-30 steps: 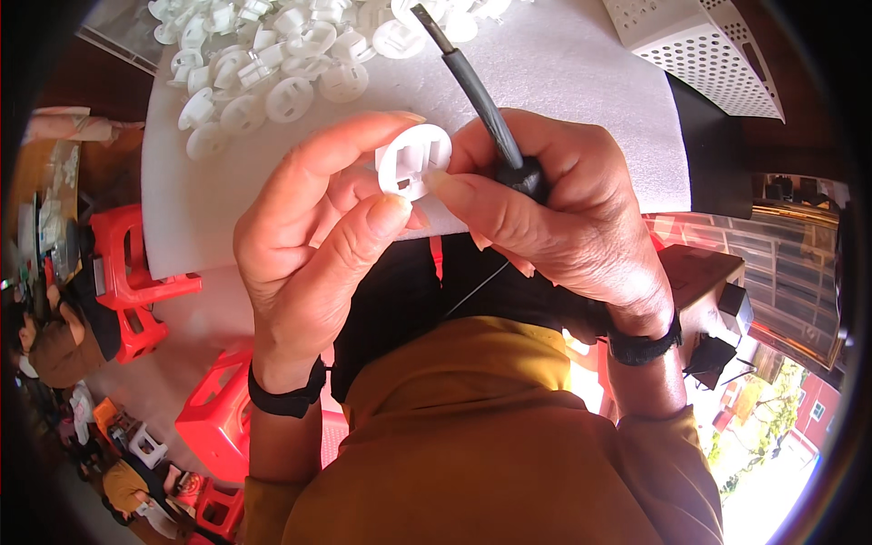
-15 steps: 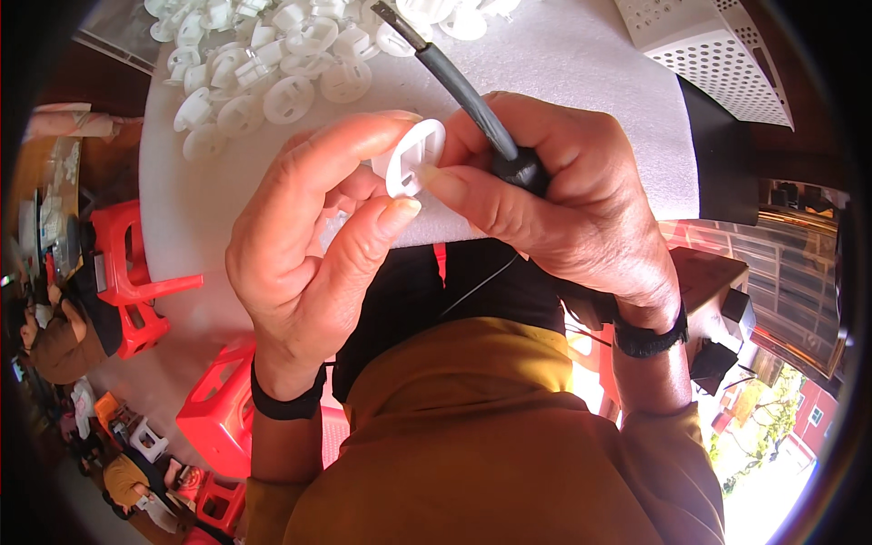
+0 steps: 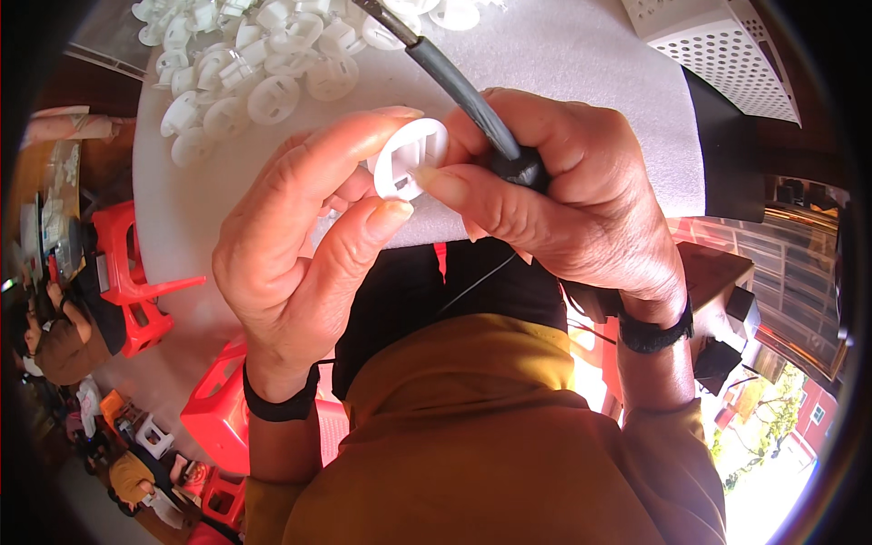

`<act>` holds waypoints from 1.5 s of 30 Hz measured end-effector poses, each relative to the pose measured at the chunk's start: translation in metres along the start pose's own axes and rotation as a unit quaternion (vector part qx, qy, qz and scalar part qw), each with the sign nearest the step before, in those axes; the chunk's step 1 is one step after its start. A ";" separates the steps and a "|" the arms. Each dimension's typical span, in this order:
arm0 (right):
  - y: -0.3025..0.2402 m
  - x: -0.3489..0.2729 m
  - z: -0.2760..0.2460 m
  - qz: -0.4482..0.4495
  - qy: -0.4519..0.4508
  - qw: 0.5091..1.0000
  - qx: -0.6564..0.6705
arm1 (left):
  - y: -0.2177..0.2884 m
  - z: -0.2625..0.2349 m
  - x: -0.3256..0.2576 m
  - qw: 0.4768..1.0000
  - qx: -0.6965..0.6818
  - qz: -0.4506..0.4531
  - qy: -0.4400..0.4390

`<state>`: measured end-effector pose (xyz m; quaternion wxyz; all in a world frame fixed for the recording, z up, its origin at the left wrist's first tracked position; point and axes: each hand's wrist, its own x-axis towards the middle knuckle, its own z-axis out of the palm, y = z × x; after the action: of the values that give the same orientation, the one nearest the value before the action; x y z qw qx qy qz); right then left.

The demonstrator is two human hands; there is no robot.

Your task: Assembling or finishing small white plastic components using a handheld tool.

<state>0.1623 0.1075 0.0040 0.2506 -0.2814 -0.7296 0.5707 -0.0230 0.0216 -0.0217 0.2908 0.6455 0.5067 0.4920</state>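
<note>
Both hands meet in front of my body, over the near edge of the white-topped table (image 3: 581,68). Between the thumb and fingers of my left hand (image 3: 295,218) is a round white plastic piece (image 3: 411,162) with rectangular slots, its slotted face partly turned up. My right hand (image 3: 581,186) wraps a tool (image 3: 461,89) with a dark sleeved shaft, a bare metal tip and a rounded black grip. That tip points up and to the far left, away from the piece. The right thumb touches the piece's rim. Right fingertips behind it are partly hidden.
Many similar white plastic pieces (image 3: 274,98) lie heaped at the table's far left. A white perforated container (image 3: 713,59) stands far right. Red stools (image 3: 214,404) are on the floor to the left, with other people (image 3: 73,350) beyond. A dark box (image 3: 713,268) is at right.
The white piece has turned so that more of its slotted face shows. My left hand has shifted slightly left. The tool stays in my right hand, its tip a little farther left.
</note>
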 end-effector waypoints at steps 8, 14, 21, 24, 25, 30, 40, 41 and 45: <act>0.003 -0.002 -0.001 -0.008 0.001 1.000 -0.015 | 0.000 0.005 0.002 1.000 -0.025 0.008 0.001; 0.000 -0.003 -0.002 0.021 -0.010 0.999 0.022 | 0.001 0.004 0.000 1.000 -0.023 0.001 0.005; 0.011 -0.004 -0.004 -0.068 -0.005 0.993 -0.097 | 0.008 0.004 0.002 0.997 0.064 0.043 -0.001; 0.012 -0.004 -0.004 -0.098 -0.004 0.989 -0.110 | 0.011 0.004 0.001 0.998 0.059 0.036 0.006; 0.012 -0.004 -0.004 -0.098 -0.004 0.989 -0.109 | 0.012 0.005 0.001 0.998 0.054 0.023 0.009; 0.013 -0.007 -0.004 -0.095 -0.008 0.992 -0.087 | 0.019 0.006 -0.001 0.998 0.055 -0.009 0.009; 0.015 -0.008 0.001 -0.134 0.012 0.986 -0.096 | 0.021 0.009 -0.003 0.998 0.058 -0.023 0.018; 0.014 -0.008 0.003 -0.131 0.024 0.988 -0.083 | 0.021 0.009 -0.003 0.998 0.059 -0.023 0.018; 0.008 -0.010 0.005 -0.077 0.036 0.996 -0.016 | 0.020 0.007 -0.002 0.997 0.071 -0.003 0.013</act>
<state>0.1672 0.0982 -0.0054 0.3152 -0.2485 -0.7486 0.5278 -0.0089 0.0141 -0.0070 0.2396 0.6565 0.5458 0.4623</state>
